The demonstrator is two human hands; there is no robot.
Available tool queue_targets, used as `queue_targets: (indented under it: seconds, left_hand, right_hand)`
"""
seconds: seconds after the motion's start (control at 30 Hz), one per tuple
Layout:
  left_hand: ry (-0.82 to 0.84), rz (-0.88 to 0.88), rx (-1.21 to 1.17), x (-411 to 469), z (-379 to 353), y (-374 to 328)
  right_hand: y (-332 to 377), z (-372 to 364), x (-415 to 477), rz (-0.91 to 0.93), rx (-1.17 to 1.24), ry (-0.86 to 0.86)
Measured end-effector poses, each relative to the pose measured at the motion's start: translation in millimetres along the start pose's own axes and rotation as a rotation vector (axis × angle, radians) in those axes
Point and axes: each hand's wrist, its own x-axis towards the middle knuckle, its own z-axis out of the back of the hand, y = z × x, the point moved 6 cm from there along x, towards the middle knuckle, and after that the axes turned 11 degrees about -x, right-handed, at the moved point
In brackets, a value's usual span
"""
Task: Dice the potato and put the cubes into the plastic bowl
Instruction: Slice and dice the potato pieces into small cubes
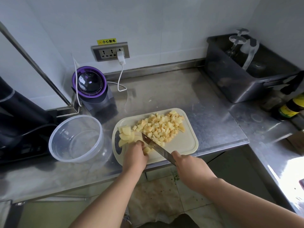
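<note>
A cream cutting board (184, 145) lies on the steel counter. A heap of potato cubes (162, 126) covers its far half, and uncut potato slices (125, 134) lie at its left end. My left hand (135, 155) holds down a few potato pieces near the board's front edge, fingers curled over them. My right hand (185, 163) grips the handle of a knife (156, 148) whose blade slants up-left, its tip among the pieces beside my left fingers. The clear plastic bowl (56, 150) stands left of the board; no cubes show in it.
A purple-rimmed appliance (92, 86) stands behind the bowl, its white cable (120, 76) plugged into the wall socket. Dark appliances (19, 122) sit at far left. A grey bin (238, 83) with glasses and sauce bottles (291, 107) stand at right.
</note>
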Motion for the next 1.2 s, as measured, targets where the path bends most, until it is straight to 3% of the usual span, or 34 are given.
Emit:
queue_targets:
  seconds: [0.63, 1.0, 1.2]
  left_hand:
    - [0.026, 0.036, 0.009, -2, 0, 9]
    - [0.086, 0.032, 0.065, 10, -7, -7]
    - [0.097, 0.024, -0.113, 26, -21, -25]
  right_hand:
    - [23, -11, -1, 0.063, 0.017, 0.148]
    - [-18, -5, 5, -0.063, -0.022, 0.096]
    - [-43, 2, 10, -0.084, 0.017, 0.057]
